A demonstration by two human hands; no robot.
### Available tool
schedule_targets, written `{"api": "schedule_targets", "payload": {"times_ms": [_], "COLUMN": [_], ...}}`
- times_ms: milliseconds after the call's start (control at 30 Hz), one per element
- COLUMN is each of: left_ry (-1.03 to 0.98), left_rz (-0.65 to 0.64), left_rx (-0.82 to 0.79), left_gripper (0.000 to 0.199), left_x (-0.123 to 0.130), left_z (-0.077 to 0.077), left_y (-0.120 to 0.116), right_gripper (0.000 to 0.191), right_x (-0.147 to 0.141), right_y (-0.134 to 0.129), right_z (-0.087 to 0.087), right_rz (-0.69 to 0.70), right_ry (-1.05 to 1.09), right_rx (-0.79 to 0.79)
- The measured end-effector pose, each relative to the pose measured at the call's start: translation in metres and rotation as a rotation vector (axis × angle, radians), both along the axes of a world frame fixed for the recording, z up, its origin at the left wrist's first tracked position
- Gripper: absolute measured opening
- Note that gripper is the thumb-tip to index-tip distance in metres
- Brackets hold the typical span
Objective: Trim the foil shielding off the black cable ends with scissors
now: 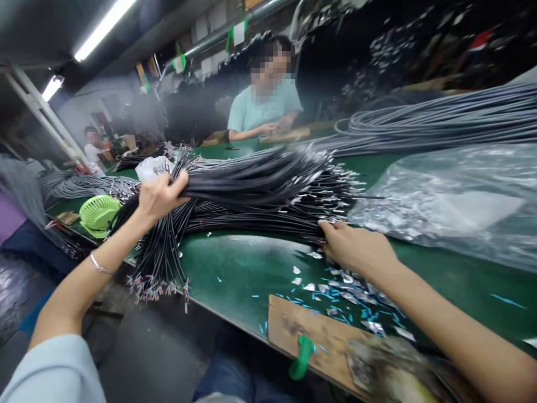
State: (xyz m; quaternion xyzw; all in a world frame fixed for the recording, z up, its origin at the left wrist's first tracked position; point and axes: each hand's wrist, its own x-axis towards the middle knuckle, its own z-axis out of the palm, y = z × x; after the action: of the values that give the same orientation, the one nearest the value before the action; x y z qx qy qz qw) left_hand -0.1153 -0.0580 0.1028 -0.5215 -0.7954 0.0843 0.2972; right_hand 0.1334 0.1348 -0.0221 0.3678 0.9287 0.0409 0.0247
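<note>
My left hand (161, 193) is closed around a thick bundle of black cables (243, 182), raised and blurred by motion above others. Its stripped silvery ends point right. Below it, more black cables (251, 223) lie along the table, and my right hand (354, 246) grips their right ends; its fingertips are partly hidden. Other black cables (161, 252) hang over the table edge under my left hand, with coloured wire tips showing at the bottom.
Foil scraps and blue bits (348, 294) litter the green table (235, 268). A wooden board (310, 330) with green tape lies at the front edge. Plastic sheeting (461, 207) and grey cables (440, 120) are at right, a green fan (99, 212) at left. A co-worker (264, 106) sits opposite.
</note>
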Motion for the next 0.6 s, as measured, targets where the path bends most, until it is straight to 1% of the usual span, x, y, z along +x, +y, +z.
{"api": "schedule_targets", "payload": {"times_ms": [67, 100, 133, 167, 233, 300, 367, 433, 500, 600], "left_ry": [-0.055, -0.070, -0.081, -0.085, -0.089, -0.102, -0.127, -0.153, -0.182, -0.234], "left_rz": [-0.001, -0.009, -0.015, -0.023, -0.029, -0.042, -0.074, -0.119, -0.183, -0.287], "left_rx": [-0.099, -0.126, -0.140, -0.138, -0.110, -0.088, -0.088, -0.096, -0.117, -0.140], "left_gripper": [0.051, 0.051, 0.051, 0.052, 0.056, 0.059, 0.060, 0.059, 0.050, 0.026], "left_x": [-0.015, -0.020, -0.022, -0.022, -0.016, -0.003, 0.011, 0.024, 0.033, 0.040], "left_z": [-0.044, -0.061, -0.074, -0.084, -0.095, -0.101, -0.106, -0.112, -0.117, -0.122], "left_y": [-0.018, -0.024, -0.029, -0.033, -0.036, -0.033, -0.024, -0.010, 0.006, 0.026], "right_gripper": [0.026, 0.025, 0.023, 0.022, 0.020, 0.020, 0.021, 0.022, 0.024, 0.029], "right_x": [0.000, -0.001, -0.002, -0.002, -0.004, -0.006, -0.007, -0.007, -0.003, 0.005], "right_y": [-0.004, -0.005, -0.006, -0.006, -0.006, -0.006, -0.005, -0.003, 0.000, 0.003], "right_z": [0.000, 0.001, 0.001, 0.002, 0.003, 0.004, 0.004, 0.006, 0.008, 0.012], "right_rz": [0.003, 0.004, 0.005, 0.004, -0.003, -0.007, -0.009, -0.003, 0.008, -0.006], "right_ry": [-0.011, -0.016, -0.020, -0.022, -0.025, -0.024, -0.030, -0.039, -0.042, -0.003], "right_rx": [-0.006, -0.012, -0.018, -0.024, -0.031, -0.034, -0.042, -0.055, -0.065, -0.057]}}
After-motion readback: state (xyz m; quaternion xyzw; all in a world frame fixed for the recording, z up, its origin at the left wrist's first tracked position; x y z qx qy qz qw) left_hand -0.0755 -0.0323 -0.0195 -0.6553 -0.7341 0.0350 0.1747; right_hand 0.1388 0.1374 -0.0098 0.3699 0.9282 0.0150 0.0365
